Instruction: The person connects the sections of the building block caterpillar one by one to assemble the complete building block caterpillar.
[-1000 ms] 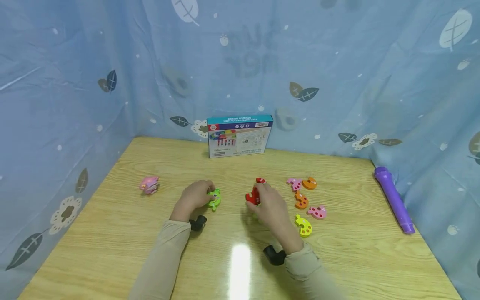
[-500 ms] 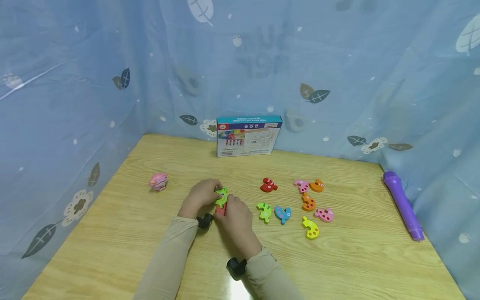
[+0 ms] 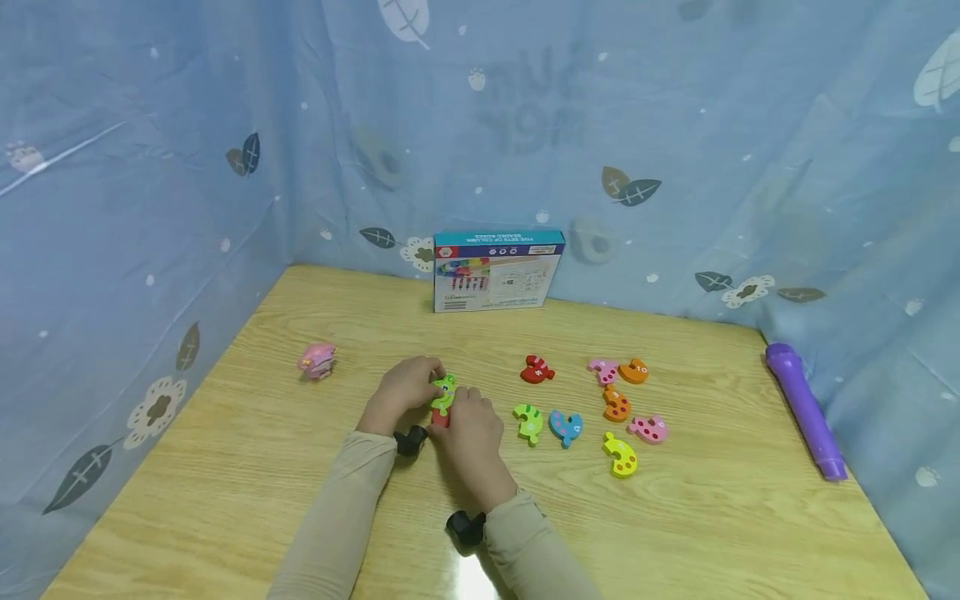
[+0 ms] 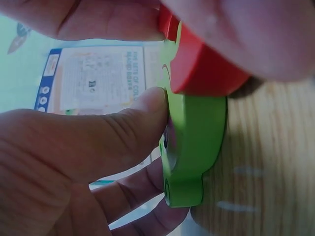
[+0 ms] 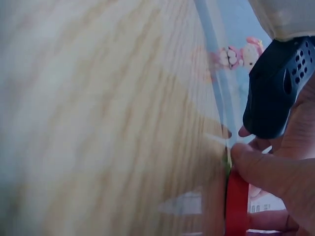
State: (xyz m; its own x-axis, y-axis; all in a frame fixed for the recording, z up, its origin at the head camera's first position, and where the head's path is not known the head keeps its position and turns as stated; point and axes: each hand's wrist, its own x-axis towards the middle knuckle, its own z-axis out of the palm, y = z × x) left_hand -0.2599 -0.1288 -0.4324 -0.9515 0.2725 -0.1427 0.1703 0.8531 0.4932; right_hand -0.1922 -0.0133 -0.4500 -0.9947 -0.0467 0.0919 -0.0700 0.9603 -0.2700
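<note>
A green puzzle piece with a face (image 3: 444, 392) is pinched between the thumb and fingers of my left hand (image 3: 403, 392). Just to its right, my right hand (image 3: 472, 437) grips a red puzzle piece (image 3: 441, 417). In the left wrist view the red piece (image 4: 204, 69) meets the end of the green piece (image 4: 197, 137); whether they interlock cannot be told. The right wrist view has my thumb on the side of the red piece (image 5: 237, 204), with the green one mostly hidden.
Right of my hands lie a red fish-like piece (image 3: 537, 369), a green striped piece (image 3: 528, 423), a blue piece (image 3: 566, 427), a yellow piece (image 3: 621, 456), and several pink and orange ones. A box (image 3: 498, 275) stands behind. A pink figurine (image 3: 317, 361) is left, a purple stick (image 3: 806, 412) right.
My right hand has carried the red piece leftward to the green piece in my left hand. The view has shifted slightly. In the last half second the hands have hardly moved.
</note>
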